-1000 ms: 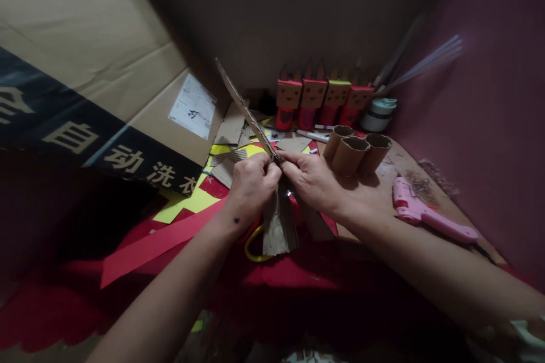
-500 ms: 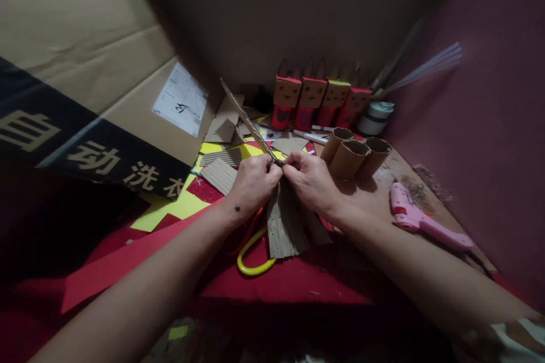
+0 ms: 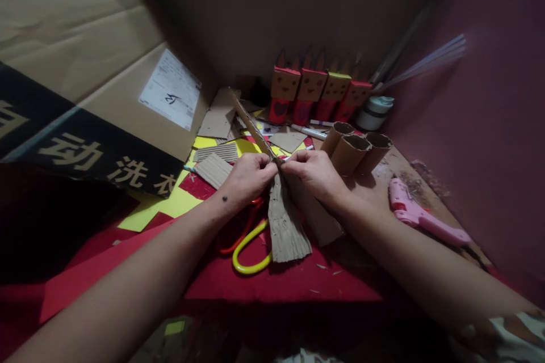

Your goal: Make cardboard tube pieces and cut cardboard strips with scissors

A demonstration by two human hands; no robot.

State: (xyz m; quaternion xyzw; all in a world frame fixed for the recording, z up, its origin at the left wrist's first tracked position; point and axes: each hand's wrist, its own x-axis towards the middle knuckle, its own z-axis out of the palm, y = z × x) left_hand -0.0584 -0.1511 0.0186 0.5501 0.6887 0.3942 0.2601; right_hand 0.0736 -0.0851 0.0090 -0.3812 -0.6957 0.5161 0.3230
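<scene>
Both hands meet over the middle of the table and pinch one piece of corrugated cardboard [image 3: 287, 227]. My left hand [image 3: 252, 177] is closed on its left side. My right hand [image 3: 315, 174] is closed on its right side, fingertips close to those of the left. A peeled, ridged layer hangs toward me, a flatter layer [image 3: 320, 218] lies to its right, and a narrow upper part [image 3: 251, 125] sticks up and away. Scissors with a yellow handle loop [image 3: 251, 265] and a red one lie on the table beneath, their blades hidden.
Several cardboard tubes [image 3: 351, 153] stand right of my hands, with a pink glue gun [image 3: 426, 218] beyond. Decorated red tube figures [image 3: 284, 91] and a lidded jar [image 3: 374, 113] line the back. A large carton [image 3: 106, 85] fills the left. Cardboard scraps [image 3: 213, 169] and yellow paper [image 3: 170, 210] lie about.
The hanging cardboard layers have spread wider apart, with the flatter one now showing more on the right. Both hands stay pinched on it. The view has shifted slightly.
</scene>
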